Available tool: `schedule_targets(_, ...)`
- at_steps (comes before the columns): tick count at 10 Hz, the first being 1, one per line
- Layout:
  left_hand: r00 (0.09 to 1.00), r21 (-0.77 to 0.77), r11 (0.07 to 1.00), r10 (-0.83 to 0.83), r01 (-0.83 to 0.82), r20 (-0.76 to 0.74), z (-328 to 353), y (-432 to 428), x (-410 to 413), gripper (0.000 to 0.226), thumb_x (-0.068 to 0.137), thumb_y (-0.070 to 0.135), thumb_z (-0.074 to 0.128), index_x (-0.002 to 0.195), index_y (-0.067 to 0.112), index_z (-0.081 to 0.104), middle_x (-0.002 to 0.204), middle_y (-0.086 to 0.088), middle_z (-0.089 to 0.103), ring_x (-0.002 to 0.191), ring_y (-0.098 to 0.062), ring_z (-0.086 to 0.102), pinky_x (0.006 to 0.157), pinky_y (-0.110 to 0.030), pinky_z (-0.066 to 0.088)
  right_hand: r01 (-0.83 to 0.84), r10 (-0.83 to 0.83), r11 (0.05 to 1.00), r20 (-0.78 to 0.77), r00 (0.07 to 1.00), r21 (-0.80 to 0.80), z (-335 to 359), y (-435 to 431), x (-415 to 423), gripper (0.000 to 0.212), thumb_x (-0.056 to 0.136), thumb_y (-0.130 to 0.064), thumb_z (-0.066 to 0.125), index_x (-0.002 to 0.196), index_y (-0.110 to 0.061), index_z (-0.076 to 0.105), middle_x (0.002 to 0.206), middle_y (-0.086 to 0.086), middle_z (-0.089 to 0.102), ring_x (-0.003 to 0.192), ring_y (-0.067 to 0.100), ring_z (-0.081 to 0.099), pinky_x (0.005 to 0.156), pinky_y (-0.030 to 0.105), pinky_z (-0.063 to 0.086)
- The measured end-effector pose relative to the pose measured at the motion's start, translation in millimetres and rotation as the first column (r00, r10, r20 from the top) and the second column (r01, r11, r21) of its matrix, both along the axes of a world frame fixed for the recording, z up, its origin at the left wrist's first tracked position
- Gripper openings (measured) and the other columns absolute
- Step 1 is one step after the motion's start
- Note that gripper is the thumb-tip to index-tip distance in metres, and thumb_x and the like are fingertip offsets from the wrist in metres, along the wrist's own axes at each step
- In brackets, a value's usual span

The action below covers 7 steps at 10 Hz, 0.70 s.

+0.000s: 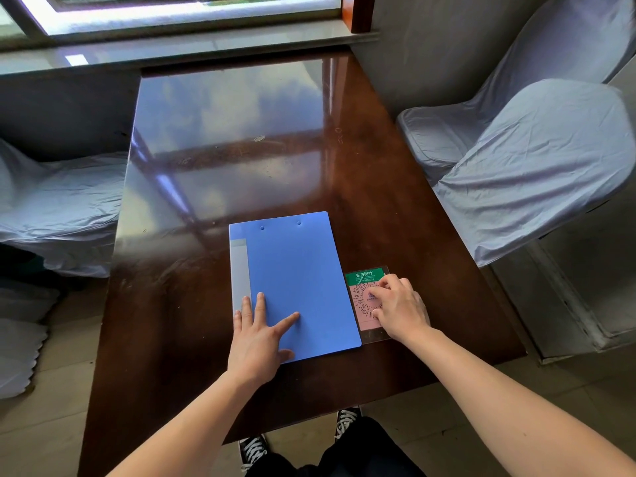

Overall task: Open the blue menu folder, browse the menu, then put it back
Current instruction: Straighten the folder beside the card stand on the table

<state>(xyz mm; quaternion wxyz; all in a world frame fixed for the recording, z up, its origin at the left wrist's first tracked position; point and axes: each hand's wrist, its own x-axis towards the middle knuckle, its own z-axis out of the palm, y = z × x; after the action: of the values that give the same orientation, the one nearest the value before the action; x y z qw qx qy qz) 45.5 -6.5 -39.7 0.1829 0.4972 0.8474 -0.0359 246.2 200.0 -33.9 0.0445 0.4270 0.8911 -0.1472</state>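
Glossy dark-brown wooden bench [395,187] beneath a window, flanked by grey fabric-covered chairs [537,166]. Closed blue plastic menu folder [296,284] flat near the front edge. Left hand [260,333] spread, palm down on its cover. Right hand [401,309] loosely curled, fingertips on a laminated pink-and-green QR card [363,297] just beside the folder.

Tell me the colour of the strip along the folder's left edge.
Pale grey, against the blue folder; the head view shows it.
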Motion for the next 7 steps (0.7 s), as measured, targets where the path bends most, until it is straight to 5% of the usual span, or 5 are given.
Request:
schedule_targets(5, 1.000, 0.011, 1.000, 0.002, -0.002, 0.001, 2, -1, 0, 0.077, 0.083, 0.059, 0.063, 0.145, 0.055, 0.019, 0.164, -0.018, -0.008, 0.148, -0.043, -0.016, 0.122, -0.055, 0.000, 0.000, 0.000, 1.000, -0.051, 0.999, -0.003, 2, 0, 4, 0.039, 0.085, -0.032, 0.072, 0.122, -0.024, 0.060, 0.127, 0.002, 0.054, 0.116, 0.021, 0.048, 0.087, 0.034, 0.053)
schedule_targets(7, 1.000, -0.020, 1.000, 0.009, -0.010, -0.016, 3, 1, 1, 0.077, 0.082, 0.059, 0.063, 0.144, 0.057, 0.017, 0.164, -0.018, -0.008, 0.148, -0.043, -0.016, 0.119, -0.062, -0.001, -0.010, 0.008, 0.999, -0.033, 0.999, -0.049, -1, 1, 12, 0.049, 0.085, -0.036, 0.072, 0.131, -0.027, 0.056, 0.136, 0.000, 0.050, 0.125, 0.020, 0.042, 0.097, 0.038, 0.051)
